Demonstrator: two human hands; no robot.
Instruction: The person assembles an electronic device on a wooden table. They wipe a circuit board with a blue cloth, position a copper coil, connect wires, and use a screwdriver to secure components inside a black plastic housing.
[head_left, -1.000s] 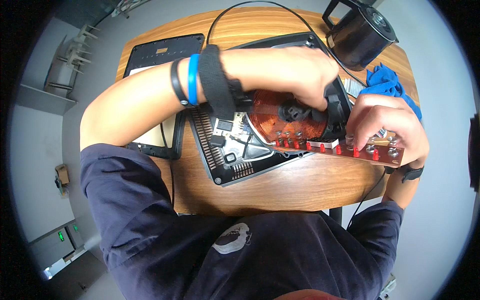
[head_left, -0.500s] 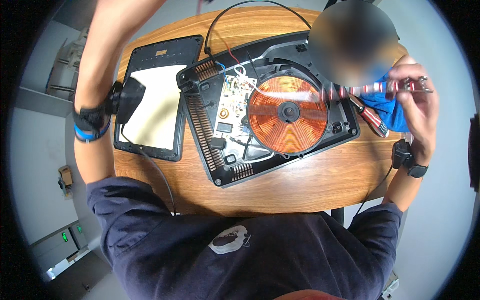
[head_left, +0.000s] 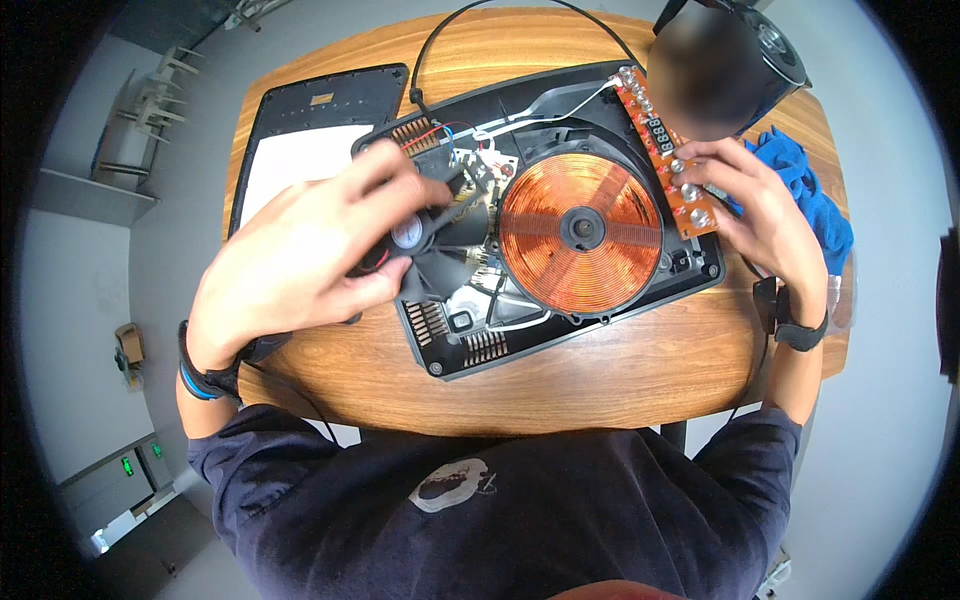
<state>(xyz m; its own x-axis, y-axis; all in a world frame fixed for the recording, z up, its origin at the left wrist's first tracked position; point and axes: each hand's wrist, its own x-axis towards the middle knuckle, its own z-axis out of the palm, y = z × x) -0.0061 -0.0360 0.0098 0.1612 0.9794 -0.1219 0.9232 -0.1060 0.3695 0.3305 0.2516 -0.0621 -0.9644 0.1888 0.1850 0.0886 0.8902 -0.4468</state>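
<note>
My left hand (head_left: 320,245) grips a black cooling fan (head_left: 440,250) by its hub, fingers curled round it. The fan hovers over or rests on the white circuit board (head_left: 490,180), hiding part of it; I cannot tell whether it touches. Both belong with an opened induction cooker base (head_left: 450,350), whose round copper coil (head_left: 580,265) sits right of the fan. My right hand (head_left: 765,210) pinches an orange display board (head_left: 650,135) with small round parts along it. That board slants along the base's right side, wired by a thin white lead at its far end.
Left of the base lies a black cover panel (head_left: 330,95) with a white sheet. Behind the right hand stands a black cylindrical vessel (head_left: 765,60), partly blurred; a blue cloth (head_left: 815,205) is beside it. A black power cord (head_left: 430,50) arches across the wooden table's (head_left: 560,390) far side.
My left hand has come down from the far left, now with the fan in it. My right hand has lowered the display board and turned it along the base's right side.
</note>
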